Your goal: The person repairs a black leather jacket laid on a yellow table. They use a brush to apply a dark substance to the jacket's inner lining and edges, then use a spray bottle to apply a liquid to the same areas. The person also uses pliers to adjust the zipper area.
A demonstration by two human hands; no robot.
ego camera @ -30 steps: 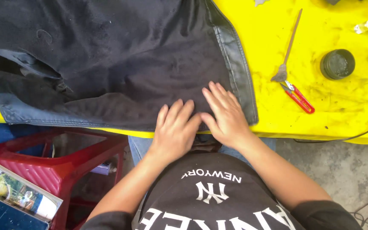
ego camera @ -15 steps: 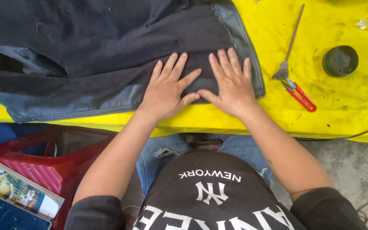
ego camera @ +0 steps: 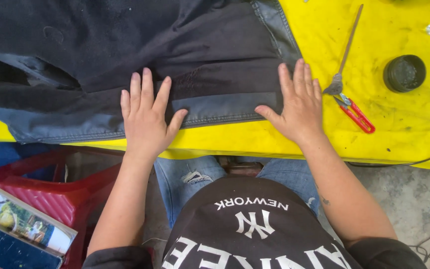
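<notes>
**Both hands flat on the dark garment, smoothing its hem at the surface edge**

Head view: I see a dark denim garment [ego camera: 140,55] spread over the yellow surface [ego camera: 399,134], filling the frame from 9 o'clock through 12 o'clock, its stitched grey-blue hem [ego camera: 225,107] running along the near edge of the surface. My left hand [ego camera: 147,117] lies palm down on that hem, fingers spread and pointing toward 12 o'clock, heel at the surface edge. My right hand [ego camera: 298,104] lies palm down at the garment's right corner, fingers together over the cloth edge, thumb stretched toward 9 o'clock along the hem. Neither hand pinches anything; both press flat, well apart from each other, with a band of hem between them.

I judge the step in hand to be flattening the hem, stretching the cloth between the two palms. The next move, as I read it, calls for even downward pressure and an outward glide so the fold near 10 o'clock does not ruck up again.

At 2 o'clock from my right hand, just beside its fingers, lie red-handled snips [ego camera: 355,112] touching a long thin metal tool [ego camera: 347,47]. Further toward 3 o'clock sits a round dark tin [ego camera: 404,73]. Below the surface at 8 o'clock stands a red plastic stool [ego camera: 41,192].
</notes>
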